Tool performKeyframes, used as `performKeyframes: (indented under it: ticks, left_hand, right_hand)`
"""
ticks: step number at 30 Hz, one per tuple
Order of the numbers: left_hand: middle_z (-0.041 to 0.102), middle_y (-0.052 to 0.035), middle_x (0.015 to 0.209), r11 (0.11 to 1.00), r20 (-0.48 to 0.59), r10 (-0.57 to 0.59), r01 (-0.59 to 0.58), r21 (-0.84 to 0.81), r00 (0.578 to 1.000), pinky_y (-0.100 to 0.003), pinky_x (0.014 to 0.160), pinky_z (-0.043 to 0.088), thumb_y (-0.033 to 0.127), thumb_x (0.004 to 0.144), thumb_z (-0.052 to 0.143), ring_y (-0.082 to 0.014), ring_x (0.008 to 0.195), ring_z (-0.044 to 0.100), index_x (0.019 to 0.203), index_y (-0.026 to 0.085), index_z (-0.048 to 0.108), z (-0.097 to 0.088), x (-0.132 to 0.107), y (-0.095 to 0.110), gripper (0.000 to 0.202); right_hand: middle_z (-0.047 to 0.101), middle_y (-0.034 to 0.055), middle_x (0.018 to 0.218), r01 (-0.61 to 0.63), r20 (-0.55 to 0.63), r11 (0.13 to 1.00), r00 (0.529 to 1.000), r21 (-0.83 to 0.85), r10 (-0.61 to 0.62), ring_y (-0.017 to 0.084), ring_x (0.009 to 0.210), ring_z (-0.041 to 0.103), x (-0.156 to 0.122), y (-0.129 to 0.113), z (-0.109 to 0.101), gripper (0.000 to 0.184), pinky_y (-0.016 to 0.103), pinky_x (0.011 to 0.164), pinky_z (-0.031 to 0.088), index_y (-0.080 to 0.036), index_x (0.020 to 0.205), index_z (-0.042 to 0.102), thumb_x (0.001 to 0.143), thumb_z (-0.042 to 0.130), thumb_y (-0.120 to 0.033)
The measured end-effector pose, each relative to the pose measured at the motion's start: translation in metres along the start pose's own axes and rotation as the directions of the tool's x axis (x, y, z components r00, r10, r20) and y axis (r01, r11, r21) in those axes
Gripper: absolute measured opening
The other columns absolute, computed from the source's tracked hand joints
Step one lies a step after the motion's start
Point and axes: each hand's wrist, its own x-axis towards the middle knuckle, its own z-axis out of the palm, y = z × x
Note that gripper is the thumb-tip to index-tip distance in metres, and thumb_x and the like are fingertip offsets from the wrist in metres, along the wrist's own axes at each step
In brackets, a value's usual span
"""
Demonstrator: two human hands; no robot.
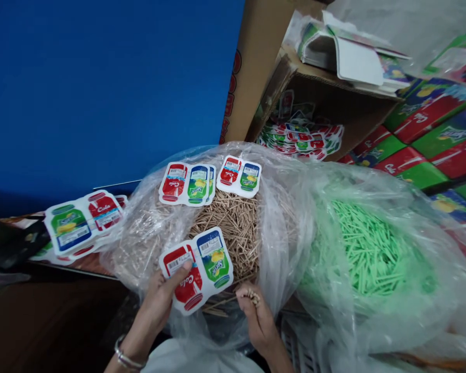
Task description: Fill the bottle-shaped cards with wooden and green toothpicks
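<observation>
Nearest the camera, the left hand (161, 298) pinches a die-cut printed card (197, 269) showing a red Cola bottle beside a green-and-blue Sprite bottle; the thumb lies across the red half and the card is held tilted above the open bag. Close beside it, the right hand (256, 311) is closed around a small bunch of tan sticks (252, 296), fingertips gathered tight so only the stick ends show. Keeping that bunch short and even, with the ends level between the fingertips, looks like the way to handle it cleanly while the card stays flat and unbent under the thumb. Both hands hover over a clear plastic bag (147, 228) heaped with loose tan sticks (236, 228), and two more printed cards (186, 184) (239, 176) rest on the far edge of that heap. To the right, a second clear bag (411, 290) holds a mound of green sticks (367, 254). On the left, a stack of cards (81, 223) sits beside the bag. Behind, an open cardboard box (334, 103) contains more of the same cards in a pile (301, 137), and printed cartons (431, 140) are stacked at far right.
</observation>
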Motion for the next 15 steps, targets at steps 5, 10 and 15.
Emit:
performKeyframes:
  ticks: [5,10,15]
  left_hand:
    - [0.077,-0.0072,0.068,1.000,-0.034,-0.008,0.009,0.003,0.999,-0.032,0.055,0.060,0.026,0.058,0.080,-0.0305,0.070,0.073,0.088,0.011,0.067,-0.001,0.004,0.001,0.035]
    - [0.076,-0.0052,0.063,0.999,-0.043,-0.047,0.048,0.025,0.998,-0.030,0.053,0.059,0.034,0.056,0.081,-0.0276,0.065,0.073,0.084,0.011,0.067,-0.006,0.006,0.000,0.038]
    - [0.074,-0.0053,0.057,0.992,0.001,-0.032,0.032,0.122,0.999,-0.030,0.049,0.057,0.042,0.056,0.079,-0.0249,0.053,0.070,0.074,0.011,0.069,-0.012,0.011,-0.004,0.038]
  right_hand:
    - [0.055,0.0018,0.077,-0.088,-0.065,0.995,0.994,0.039,0.091,0.014,0.065,0.050,-0.002,-0.001,0.006,0.024,0.026,0.060,0.041,-0.021,0.091,0.056,0.094,0.037,-0.035]
    - [0.055,0.0011,0.076,-0.116,-0.069,0.991,0.990,0.060,0.120,0.014,0.064,0.049,-0.002,-0.004,0.009,0.026,0.026,0.062,0.040,-0.022,0.092,0.056,0.094,0.036,-0.038]
    - [0.054,0.0006,0.076,-0.130,-0.071,0.990,0.988,0.058,0.134,0.014,0.065,0.049,-0.003,-0.004,0.010,0.027,0.025,0.062,0.039,-0.022,0.091,0.057,0.094,0.036,-0.039]
